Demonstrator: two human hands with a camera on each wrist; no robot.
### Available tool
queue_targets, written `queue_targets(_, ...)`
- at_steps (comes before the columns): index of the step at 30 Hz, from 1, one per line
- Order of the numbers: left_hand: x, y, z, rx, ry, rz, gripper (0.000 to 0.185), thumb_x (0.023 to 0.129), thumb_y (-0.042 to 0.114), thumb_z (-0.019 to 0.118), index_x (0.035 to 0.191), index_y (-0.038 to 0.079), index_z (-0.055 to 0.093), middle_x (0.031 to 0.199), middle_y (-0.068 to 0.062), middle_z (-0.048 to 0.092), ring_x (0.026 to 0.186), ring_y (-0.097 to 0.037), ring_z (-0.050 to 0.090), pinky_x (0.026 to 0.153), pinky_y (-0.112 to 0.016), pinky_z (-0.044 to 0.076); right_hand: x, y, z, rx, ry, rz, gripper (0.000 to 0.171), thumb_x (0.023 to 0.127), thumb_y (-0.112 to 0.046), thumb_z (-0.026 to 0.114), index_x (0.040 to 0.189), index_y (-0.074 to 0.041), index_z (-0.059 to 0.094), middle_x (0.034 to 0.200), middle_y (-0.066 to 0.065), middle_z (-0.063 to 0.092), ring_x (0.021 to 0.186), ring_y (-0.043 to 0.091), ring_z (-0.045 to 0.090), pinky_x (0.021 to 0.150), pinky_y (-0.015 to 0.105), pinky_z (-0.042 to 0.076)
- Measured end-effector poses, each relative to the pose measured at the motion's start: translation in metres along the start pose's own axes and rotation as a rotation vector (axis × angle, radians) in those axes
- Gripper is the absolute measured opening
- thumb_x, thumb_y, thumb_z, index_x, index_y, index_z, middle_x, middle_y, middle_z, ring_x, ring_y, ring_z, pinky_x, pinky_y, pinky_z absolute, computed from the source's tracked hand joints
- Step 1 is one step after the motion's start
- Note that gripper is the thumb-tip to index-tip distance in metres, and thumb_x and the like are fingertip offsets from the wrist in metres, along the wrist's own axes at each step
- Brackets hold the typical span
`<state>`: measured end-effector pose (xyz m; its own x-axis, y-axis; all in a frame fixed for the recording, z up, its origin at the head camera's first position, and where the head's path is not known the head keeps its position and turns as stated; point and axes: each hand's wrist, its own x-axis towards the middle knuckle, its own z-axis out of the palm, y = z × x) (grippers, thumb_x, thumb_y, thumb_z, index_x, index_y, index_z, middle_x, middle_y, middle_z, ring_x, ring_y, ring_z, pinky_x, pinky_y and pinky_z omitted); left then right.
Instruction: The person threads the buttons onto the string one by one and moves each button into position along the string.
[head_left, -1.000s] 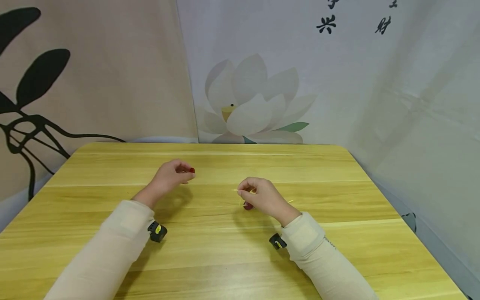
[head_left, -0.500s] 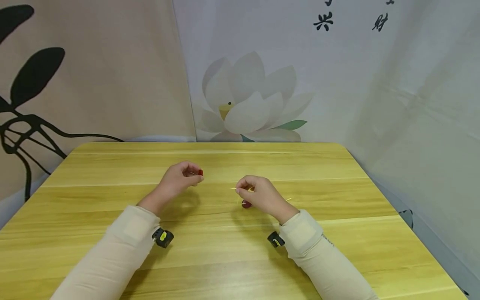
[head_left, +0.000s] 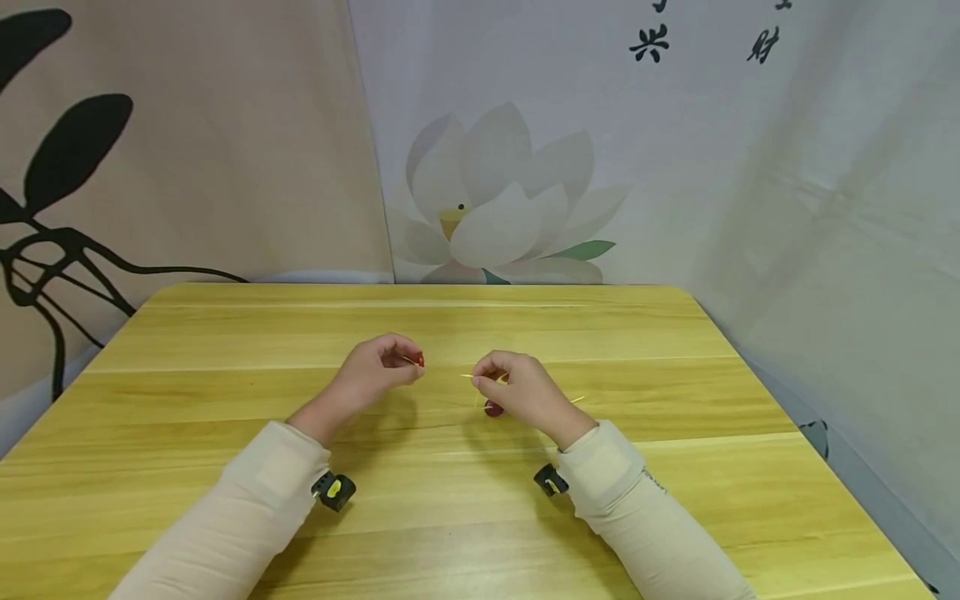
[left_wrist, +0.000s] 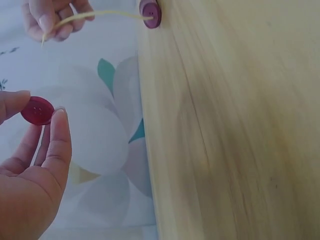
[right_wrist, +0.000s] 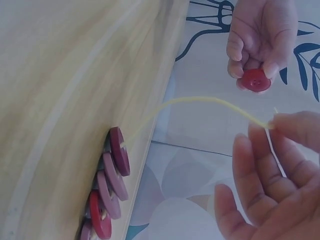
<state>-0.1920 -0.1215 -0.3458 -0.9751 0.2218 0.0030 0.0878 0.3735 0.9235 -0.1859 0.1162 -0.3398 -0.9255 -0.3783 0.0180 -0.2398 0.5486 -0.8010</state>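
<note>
**Loose button near cord tip: slip risks**

Presently the red button (left_wrist: 37, 110), at middle left of the left-wrist frame, is pinched on its rim between thumb and forefinger of the left hand (head_left: 378, 372). In the right-wrist frame it sits at upper right, just above the yellow cord (right_wrist: 200, 102). The right hand (head_left: 519, 389) pinches that cord close to its free tip, the other fingers loosely spread. The cord arcs down to the strung buttons (right_wrist: 111, 185), stacked on edge against the wooden table (head_left: 675, 467) at lower left.

Judged risks:
- The holes are small and the tip limp, so it could bend and miss.
- The rim grip is shallow; the button could pop out and roll away.
- A tug on the cord could drag the stack.
</note>
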Motion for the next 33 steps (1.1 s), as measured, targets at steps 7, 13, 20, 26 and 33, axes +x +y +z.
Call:
queue_targets(7,-0.003,0.004,0.006,-0.025,-0.023,0.019,0.028,0.09,0.009,0.066,0.115,-0.002,0.059,0.107,-0.013,0.063,0.097,-0.023,0.06,0.083,-0.033,0.051,0.0,-0.002,0.001,0.048,-0.007,0.018,0.008,0.095,-0.015,0.063,0.1,-0.01,0.067,0.096,0.002,0.063,0.079,0.027,0.064,0.072,0.037,0.057)
queue_targets(13,-0.005,0.005,0.012,-0.05,-0.043,0.033,0.027,0.09,0.008,0.066,0.114,-0.002,0.059,0.106,-0.013,0.063,0.096,-0.022,0.06,0.084,-0.033,0.051,0.001,-0.002,0.003,0.127,-0.027,0.038,0.009,0.095,-0.013,0.062,0.101,-0.007,0.066,0.098,0.006,0.062,0.079,0.035,0.063,0.067,0.039,0.058)
queue_targets(20,-0.006,0.006,0.017,-0.055,-0.059,0.025,0.027,0.09,0.01,0.066,0.115,0.0,0.059,0.107,-0.012,0.063,0.096,-0.022,0.06,0.083,-0.032,0.051,0.002,-0.002,0.004,0.118,-0.03,0.027,0.01,0.095,-0.014,0.062,0.102,-0.008,0.066,0.099,0.006,0.062,0.083,0.033,0.062,0.068,0.039,0.058)
queue_targets(26,-0.005,0.006,0.02,-0.056,-0.067,0.033,0.026,0.09,0.01,0.066,0.114,-0.001,0.059,0.105,-0.012,0.063,0.096,-0.022,0.059,0.082,-0.032,0.051,0.002,-0.003,0.004,0.117,-0.039,0.028,0.01,0.096,-0.015,0.061,0.102,-0.008,0.066,0.099,0.006,0.062,0.081,0.031,0.061,0.068,0.039,0.058)
queue_targets(33,-0.008,0.008,0.023,-0.059,-0.08,0.043,0.027,0.09,0.011,0.067,0.113,-0.001,0.06,0.105,-0.012,0.063,0.096,-0.022,0.059,0.083,-0.033,0.051,0.001,-0.004,0.003,0.094,-0.04,0.011,0.012,0.095,-0.015,0.062,0.103,-0.007,0.066,0.099,0.005,0.062,0.078,0.019,0.058,0.068,0.04,0.058)
